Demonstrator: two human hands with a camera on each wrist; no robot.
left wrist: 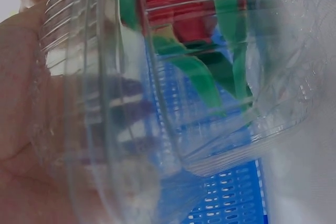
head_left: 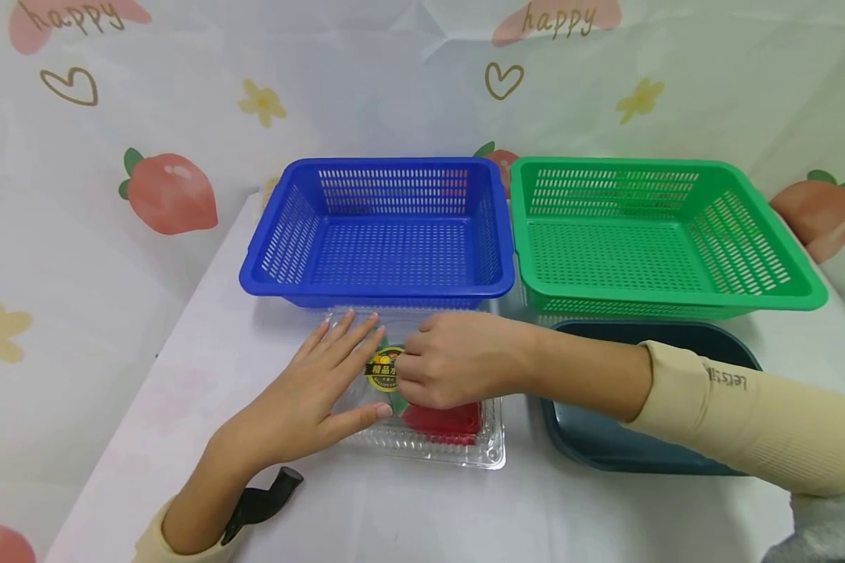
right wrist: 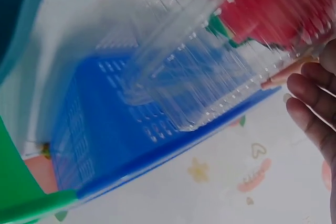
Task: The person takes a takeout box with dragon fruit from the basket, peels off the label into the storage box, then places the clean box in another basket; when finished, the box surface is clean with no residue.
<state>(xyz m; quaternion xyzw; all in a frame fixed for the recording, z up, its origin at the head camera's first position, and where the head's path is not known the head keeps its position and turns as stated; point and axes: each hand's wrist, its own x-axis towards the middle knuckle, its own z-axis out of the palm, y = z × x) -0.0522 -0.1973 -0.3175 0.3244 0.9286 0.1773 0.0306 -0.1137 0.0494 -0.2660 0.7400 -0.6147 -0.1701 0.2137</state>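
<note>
A clear plastic clamshell box [head_left: 429, 450] lies on the table, its round black-and-gold label [head_left: 382, 369] on top. Through its wall show red pieces [right wrist: 278, 11] and green strips [left wrist: 197, 80]; what they are cannot be told. My left hand [head_left: 324, 383] rests on the left part of the lid with fingers straight and spread. On the right part, my right hand [head_left: 458, 360] touches the lid with its fingers curled in. Its fingertips are hidden in the head view. In the right wrist view, these bent fingers [right wrist: 312, 98] hold nothing visible.
Behind the box stands a blue basket [head_left: 376, 295], with a green basket [head_left: 669, 301] beside it. A dark teal basin [head_left: 605, 461] sits right of the box, under the right forearm. A black strap end [head_left: 267, 500] sticks out at the left wrist. A printed cloth hangs behind.
</note>
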